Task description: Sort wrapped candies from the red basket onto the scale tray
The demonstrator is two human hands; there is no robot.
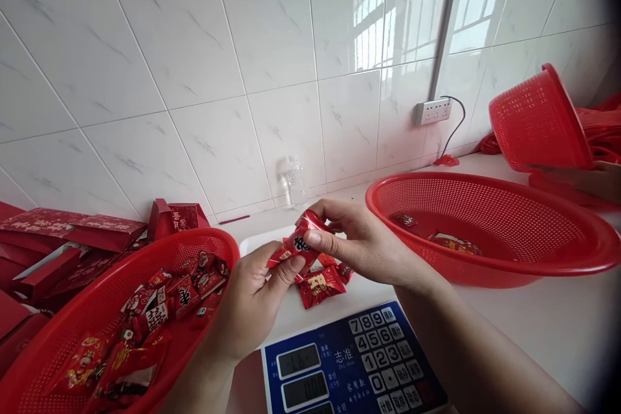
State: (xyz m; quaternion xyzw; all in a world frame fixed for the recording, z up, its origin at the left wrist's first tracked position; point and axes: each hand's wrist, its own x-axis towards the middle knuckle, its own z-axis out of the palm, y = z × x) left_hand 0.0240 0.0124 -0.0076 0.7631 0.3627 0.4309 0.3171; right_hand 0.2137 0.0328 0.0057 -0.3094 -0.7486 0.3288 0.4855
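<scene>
Both hands hold one red wrapped candy (299, 240) above the white pan of a weighing scale (291, 310). My left hand (252, 301) pinches its lower end from below. My right hand (356, 239) grips its upper end with thumb and fingers. A few more red wrapped candies (323, 284) lie on the scale pan just under the hands. The scale's blue keypad and displays (354, 369) face me at the bottom.
A red mesh basket (43, 362) full of wrapped candies sits at the left, with red boxes (72, 229) behind it. A wide red basket (509, 259) holding a few candies stands at the right. Another red basket (538, 119) lies tipped at the far right. A wall socket (433, 111) hangs on the tiled wall.
</scene>
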